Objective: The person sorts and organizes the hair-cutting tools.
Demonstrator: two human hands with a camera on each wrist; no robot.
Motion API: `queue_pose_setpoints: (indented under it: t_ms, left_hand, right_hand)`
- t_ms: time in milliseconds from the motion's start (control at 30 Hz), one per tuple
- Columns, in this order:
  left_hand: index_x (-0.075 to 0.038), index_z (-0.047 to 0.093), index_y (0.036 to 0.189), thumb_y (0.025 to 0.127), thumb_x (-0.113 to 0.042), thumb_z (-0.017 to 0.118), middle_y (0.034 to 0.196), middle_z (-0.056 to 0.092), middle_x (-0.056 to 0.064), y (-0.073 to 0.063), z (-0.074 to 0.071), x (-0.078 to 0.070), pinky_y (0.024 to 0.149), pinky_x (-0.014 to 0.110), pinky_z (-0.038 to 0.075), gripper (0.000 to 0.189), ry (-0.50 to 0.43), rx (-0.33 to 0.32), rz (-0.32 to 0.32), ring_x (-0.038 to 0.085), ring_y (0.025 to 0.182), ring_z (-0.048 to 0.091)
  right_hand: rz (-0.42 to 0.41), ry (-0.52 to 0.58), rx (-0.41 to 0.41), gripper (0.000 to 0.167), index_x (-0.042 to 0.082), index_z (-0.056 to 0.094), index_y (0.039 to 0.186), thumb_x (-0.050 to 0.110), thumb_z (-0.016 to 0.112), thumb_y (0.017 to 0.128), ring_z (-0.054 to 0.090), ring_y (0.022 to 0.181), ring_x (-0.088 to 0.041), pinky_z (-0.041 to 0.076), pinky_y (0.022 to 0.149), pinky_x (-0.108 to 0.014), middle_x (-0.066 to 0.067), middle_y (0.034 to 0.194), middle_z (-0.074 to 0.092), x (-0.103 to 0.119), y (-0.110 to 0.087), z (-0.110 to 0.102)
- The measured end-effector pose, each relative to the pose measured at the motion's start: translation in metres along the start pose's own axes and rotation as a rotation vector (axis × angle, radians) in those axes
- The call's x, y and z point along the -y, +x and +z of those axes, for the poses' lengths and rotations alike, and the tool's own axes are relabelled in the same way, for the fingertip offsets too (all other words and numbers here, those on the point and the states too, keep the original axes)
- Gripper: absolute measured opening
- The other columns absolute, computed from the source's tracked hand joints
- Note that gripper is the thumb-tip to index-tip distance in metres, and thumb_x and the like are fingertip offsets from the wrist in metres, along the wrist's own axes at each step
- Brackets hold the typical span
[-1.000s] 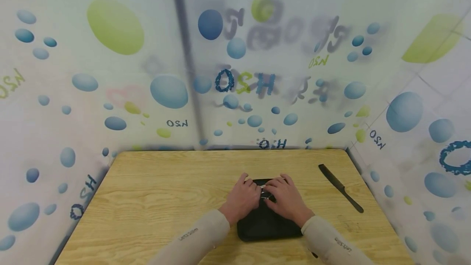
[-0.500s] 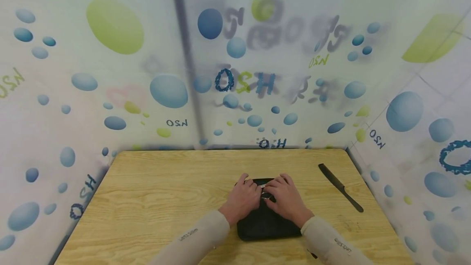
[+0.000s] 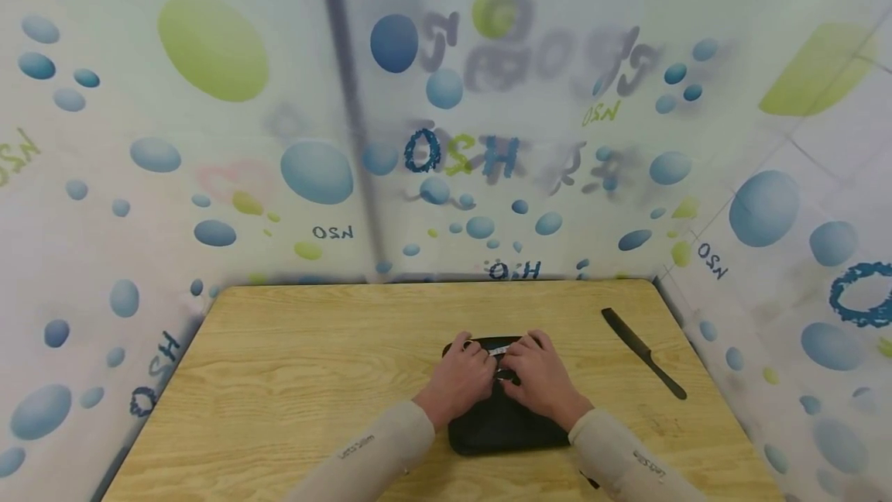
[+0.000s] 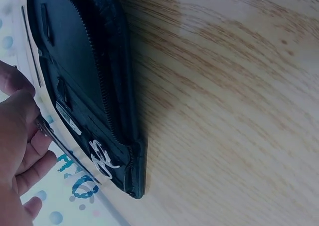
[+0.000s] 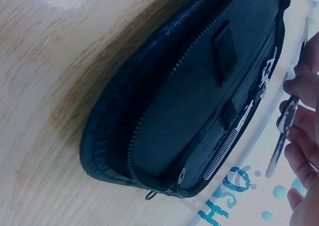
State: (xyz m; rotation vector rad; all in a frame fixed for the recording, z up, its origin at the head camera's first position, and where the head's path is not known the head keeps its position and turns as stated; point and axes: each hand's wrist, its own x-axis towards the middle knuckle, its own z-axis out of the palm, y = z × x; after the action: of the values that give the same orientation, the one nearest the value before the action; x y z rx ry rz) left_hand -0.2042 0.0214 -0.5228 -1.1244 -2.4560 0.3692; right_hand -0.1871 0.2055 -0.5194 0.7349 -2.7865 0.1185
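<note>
A black zip case [image 3: 505,428] lies unzipped on the table beneath both hands. Over it, the left hand [image 3: 456,379] and right hand [image 3: 546,379] pinch a slim metal tool between them, which looks like a pair of scissors [image 5: 286,118]. In the right wrist view, thumb and fingers close on its shiny middle; the left wrist view shows the left fingertips gripping a thin dark length of it. A second pair, thinning scissors [image 5: 223,153] with a toothed blade, sits in a slot of the case, its looped handles [image 4: 102,158] showing. Much of the held tool is hidden by the fingers.
A black comb [image 3: 641,351] with a long handle lies on the wooden table [image 3: 307,362], right of the case. A small dark end of something [image 3: 590,479] pokes out under the right sleeve. Patterned fabric walls [image 3: 313,60] stand close behind and beside the table.
Both hands keep their grip over the case. They have shifted slightly, so more of the silver blade in the case and a ring by the left hand now show.
</note>
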Motion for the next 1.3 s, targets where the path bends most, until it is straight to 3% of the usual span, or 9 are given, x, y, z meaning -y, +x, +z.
queue_pose_setpoints:
  t_ms: [233,467,567,800,1067,1200,1300]
  left_hand:
    - [-0.022,0.069,0.095,0.093,-0.043,0.06,0.094,0.073,-0.008,-0.003,0.003,0.007,0.102,0.04,0.045,0.022,-0.096,-0.093,-0.052,0.012,0.093,0.065]
    - [-0.021,0.067,0.101,0.086,-0.036,0.071,0.098,0.069,-0.005,-0.012,0.003,0.025,0.095,0.04,0.047,0.022,-0.252,-0.138,-0.163,0.015,0.095,0.064]
    - [-0.02,0.065,0.11,0.088,-0.037,0.069,0.103,0.069,-0.003,-0.019,0.004,0.032,0.095,0.04,0.047,0.028,-0.288,-0.078,-0.192,0.016,0.099,0.064]
    - [-0.015,0.057,0.13,0.094,-0.054,0.055,0.124,0.064,0.001,-0.04,0.009,0.041,0.1,0.044,0.045,0.052,-0.351,0.205,-0.235,0.02,0.117,0.059]
    - [-0.011,0.047,0.143,0.082,-0.076,0.05,0.142,0.054,0.004,-0.06,0.008,0.042,0.11,0.053,0.035,0.089,-0.447,0.351,-0.249,0.023,0.133,0.048]
    - [-0.01,0.039,0.149,0.072,-0.085,0.052,0.15,0.045,0.005,-0.065,0.007,0.041,0.114,0.056,0.028,0.107,-0.467,0.435,-0.238,0.025,0.14,0.04]
    - [-0.01,0.037,0.15,0.067,-0.088,0.054,0.153,0.042,0.006,-0.067,0.007,0.039,0.116,0.056,0.026,0.115,-0.465,0.462,-0.226,0.026,0.143,0.037]
  right_hand:
    - [0.016,-0.013,-0.034,0.016,0.022,0.075,0.09,0.034,0.077,0.079,0.057,0.095,-0.016,0.037,0.103,-0.047,0.006,0.095,0.07,-0.003,-0.001,0.0]
    - [0.066,-0.028,-0.059,0.021,0.017,0.075,0.09,0.032,0.081,0.076,0.059,0.095,-0.021,0.037,0.103,-0.049,0.002,0.092,0.07,-0.016,-0.004,0.001]
    - [0.081,-0.043,-0.068,0.022,0.017,0.076,0.09,0.031,0.082,0.075,0.059,0.093,-0.02,0.037,0.103,-0.049,0.003,0.091,0.07,-0.025,-0.007,-0.001]
    - [0.129,-0.097,-0.038,0.021,0.018,0.075,0.09,0.031,0.082,0.076,0.058,0.093,-0.021,0.039,0.101,-0.05,0.002,0.091,0.069,-0.045,-0.014,-0.008]
    - [0.151,-0.111,-0.058,0.018,0.015,0.075,0.087,0.026,0.082,0.075,0.057,0.091,-0.023,0.038,0.099,-0.051,0.001,0.087,0.067,-0.065,-0.028,-0.012]
    - [0.168,-0.104,-0.077,0.017,0.016,0.075,0.085,0.025,0.083,0.074,0.058,0.089,-0.023,0.038,0.099,-0.05,0.001,0.085,0.068,-0.07,-0.035,-0.014]
    - [0.182,-0.1,-0.062,0.016,0.016,0.075,0.085,0.025,0.083,0.074,0.059,0.089,-0.023,0.038,0.1,-0.051,0.001,0.086,0.068,-0.071,-0.039,-0.015]
